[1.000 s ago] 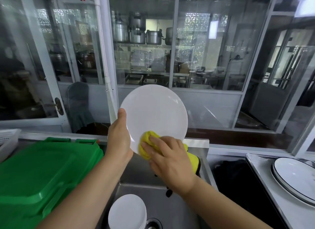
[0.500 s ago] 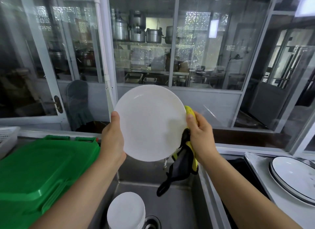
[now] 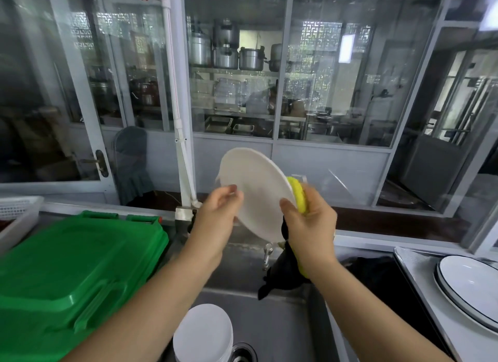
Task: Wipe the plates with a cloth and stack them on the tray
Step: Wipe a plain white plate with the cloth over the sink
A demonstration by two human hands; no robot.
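Your right hand [image 3: 310, 221] pinches the plate [image 3: 256, 194] and cloth [image 3: 299, 197] at the rim, above the sink [image 3: 283, 329]; your left hand [image 3: 218, 213] grips the opposite edge loosely (blurred). Hold firmly, wipe the back, then move it toward the tray [image 3: 420, 280].

Left hand [image 3: 219, 213] and right hand [image 3: 310, 224] with yellow cloth [image 3: 297, 194] hold tilted white plate [image 3: 258, 197] over sink [image 3: 283, 324]

A big green bin lid [image 3: 67, 267] is seen left of the sink [image 3: 283, 332], metal pots [image 3: 229, 51] are shelved behind the glass.
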